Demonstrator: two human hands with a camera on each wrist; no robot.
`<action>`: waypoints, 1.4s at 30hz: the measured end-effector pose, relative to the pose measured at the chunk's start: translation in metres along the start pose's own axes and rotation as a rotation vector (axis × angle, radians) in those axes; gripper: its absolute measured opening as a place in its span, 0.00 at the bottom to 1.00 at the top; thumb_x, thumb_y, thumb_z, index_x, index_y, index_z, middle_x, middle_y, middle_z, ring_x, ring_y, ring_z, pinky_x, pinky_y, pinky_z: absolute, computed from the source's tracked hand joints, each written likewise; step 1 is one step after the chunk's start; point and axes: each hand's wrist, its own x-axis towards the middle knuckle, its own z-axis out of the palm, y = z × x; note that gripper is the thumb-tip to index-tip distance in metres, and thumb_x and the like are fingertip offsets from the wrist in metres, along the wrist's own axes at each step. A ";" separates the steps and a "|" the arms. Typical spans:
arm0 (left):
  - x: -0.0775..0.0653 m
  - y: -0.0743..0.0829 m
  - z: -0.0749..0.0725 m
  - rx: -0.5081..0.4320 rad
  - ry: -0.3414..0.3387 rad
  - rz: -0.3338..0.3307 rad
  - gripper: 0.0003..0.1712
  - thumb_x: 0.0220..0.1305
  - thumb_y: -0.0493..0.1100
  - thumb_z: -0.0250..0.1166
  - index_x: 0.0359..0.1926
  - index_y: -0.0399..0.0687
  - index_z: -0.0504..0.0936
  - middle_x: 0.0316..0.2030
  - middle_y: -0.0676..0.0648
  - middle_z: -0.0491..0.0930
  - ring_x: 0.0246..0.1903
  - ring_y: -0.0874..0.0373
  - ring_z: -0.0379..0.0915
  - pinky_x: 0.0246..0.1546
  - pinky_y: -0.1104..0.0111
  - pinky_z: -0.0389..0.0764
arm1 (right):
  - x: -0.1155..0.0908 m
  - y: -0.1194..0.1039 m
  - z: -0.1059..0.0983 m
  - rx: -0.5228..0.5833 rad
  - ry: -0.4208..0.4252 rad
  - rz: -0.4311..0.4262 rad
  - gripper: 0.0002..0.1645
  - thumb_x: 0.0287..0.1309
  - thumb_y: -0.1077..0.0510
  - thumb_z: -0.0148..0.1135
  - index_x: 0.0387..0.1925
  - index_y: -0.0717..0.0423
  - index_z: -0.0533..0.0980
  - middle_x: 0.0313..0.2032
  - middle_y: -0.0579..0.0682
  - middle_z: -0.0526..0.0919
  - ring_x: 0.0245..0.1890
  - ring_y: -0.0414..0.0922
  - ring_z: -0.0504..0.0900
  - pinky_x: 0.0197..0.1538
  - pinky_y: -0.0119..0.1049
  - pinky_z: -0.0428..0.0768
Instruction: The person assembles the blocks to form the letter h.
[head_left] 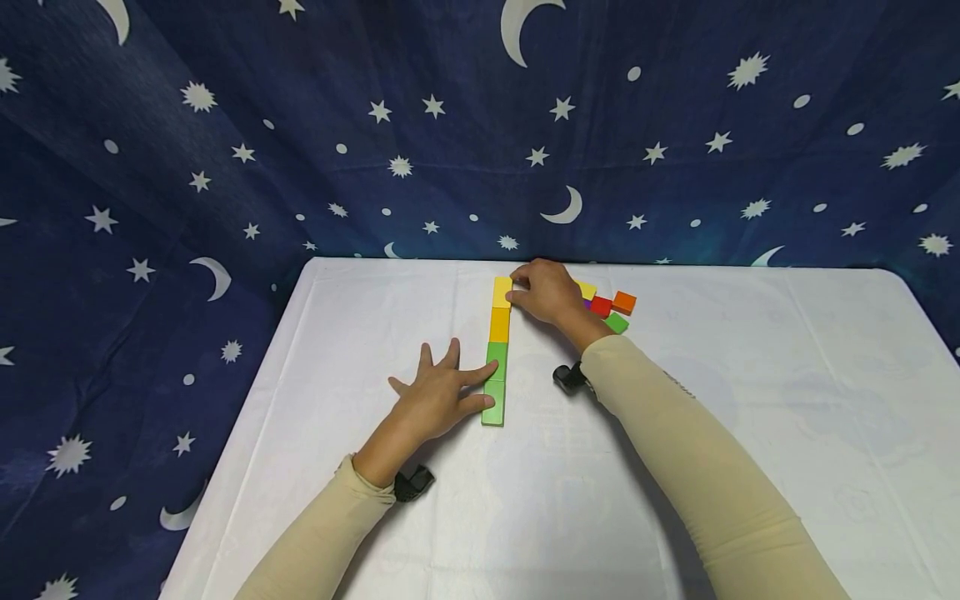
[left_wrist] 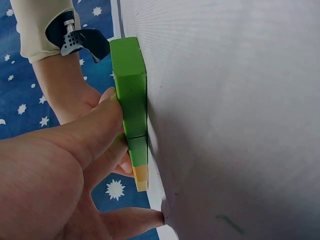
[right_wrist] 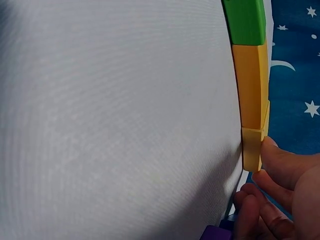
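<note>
Just left of the upper centre of the head view, a row of four blocks point(head_left: 497, 346) lies on the white worktop point(head_left: 750, 367), end against end and slightly slanted. From top to bottom it runs end yellow block point(head_left: 501, 292), amber block point(head_left: 499, 325), upper green block point(head_left: 496, 357), lower green block point(head_left: 492, 412).

Your left hand point(head_left: 431, 402), left of the row's lower half, has its fingers spread wide and grasps nothing; its thumb touches the lower green block and its forefinger the upper one. Your right hand point(head_left: 553, 292), at the row's upper right, pinches the end yellow block between thumb and forefinger, its other fingers curled.

Just right of that hand, a loose yellow block point(head_left: 587, 290), a red block point(head_left: 601, 307), an orange block point(head_left: 624, 302) and a loose green block point(head_left: 617, 322) lie grouped together, partly covered by your hand and wrist. A purple block point(right_wrist: 216, 233) shows at the bottom edge of the right wrist view. Dark blue cloth point(head_left: 465, 75) with pale moons and stars fills the top of the head view.
</note>
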 end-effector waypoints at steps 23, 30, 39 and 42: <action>0.000 0.000 0.000 -0.005 -0.004 -0.004 0.34 0.65 0.69 0.63 0.71 0.85 0.68 0.81 0.39 0.49 0.78 0.25 0.33 0.53 0.13 0.46 | -0.005 0.019 -0.019 0.243 0.141 -0.040 0.21 0.65 0.51 0.70 0.56 0.55 0.83 0.48 0.54 0.88 0.48 0.51 0.82 0.57 0.46 0.79; -0.001 -0.001 0.000 -0.018 0.001 0.000 0.34 0.65 0.68 0.64 0.71 0.84 0.68 0.81 0.39 0.48 0.78 0.25 0.32 0.53 0.13 0.45 | -0.003 0.038 -0.030 0.120 0.151 0.025 0.25 0.65 0.46 0.69 0.60 0.52 0.82 0.53 0.54 0.85 0.50 0.52 0.81 0.58 0.48 0.79; -0.001 0.000 -0.001 -0.021 0.005 0.001 0.34 0.64 0.68 0.64 0.70 0.84 0.68 0.80 0.39 0.49 0.77 0.24 0.32 0.53 0.13 0.44 | -0.001 0.047 -0.026 0.037 0.099 0.131 0.32 0.64 0.40 0.68 0.64 0.51 0.80 0.56 0.56 0.82 0.54 0.54 0.75 0.66 0.54 0.74; -0.001 0.000 0.000 -0.025 0.009 0.005 0.33 0.64 0.68 0.64 0.70 0.83 0.69 0.80 0.38 0.50 0.77 0.24 0.33 0.52 0.13 0.45 | 0.000 0.048 -0.022 0.029 0.108 0.158 0.33 0.63 0.38 0.68 0.63 0.50 0.80 0.59 0.56 0.82 0.57 0.56 0.76 0.65 0.56 0.74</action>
